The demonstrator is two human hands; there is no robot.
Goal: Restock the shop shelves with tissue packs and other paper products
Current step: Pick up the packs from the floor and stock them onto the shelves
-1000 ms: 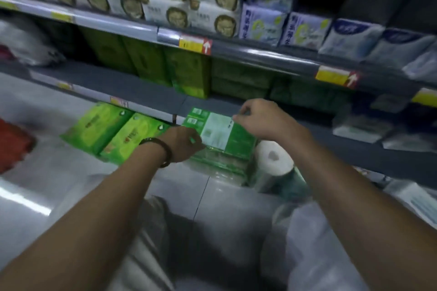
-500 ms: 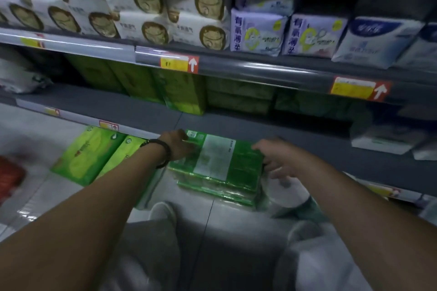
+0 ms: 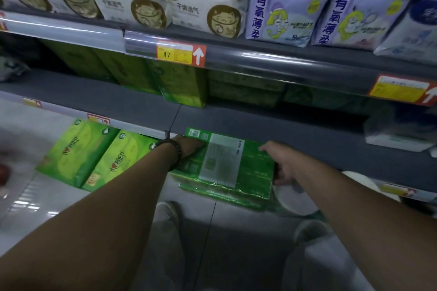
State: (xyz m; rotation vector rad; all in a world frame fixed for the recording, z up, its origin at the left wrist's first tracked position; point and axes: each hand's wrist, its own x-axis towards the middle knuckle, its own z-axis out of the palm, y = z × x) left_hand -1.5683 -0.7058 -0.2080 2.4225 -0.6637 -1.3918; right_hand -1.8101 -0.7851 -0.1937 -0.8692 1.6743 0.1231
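A dark green tissue multipack [image 3: 250, 172] with a white label lies flat, held level just in front of the grey lower shelf [image 3: 283, 130]. My left hand [image 3: 191, 146] grips its left end, fingers tucked under the near corner. My right hand [image 3: 281, 165] clasps its right edge, thumb on top. Under it more green wrapped packs [image 3: 222, 192] lie stacked on the floor. Two light green tissue packs [image 3: 94, 158] lie side by side on the floor to the left.
Green packs [image 3: 182, 87] stand at the back of the lower shelf. The upper shelf holds white cat-print packs [image 3: 203, 7] and purple packs [image 3: 281, 16]. A white paper roll [image 3: 295, 201] stands on the floor at right. My shoes [image 3: 168, 217] are below.
My view has moved closer to the shelf. My right hand slid from the pack's top to its right edge, and my left hand shifted to the left end; the pack sits nearer the shelf lip.
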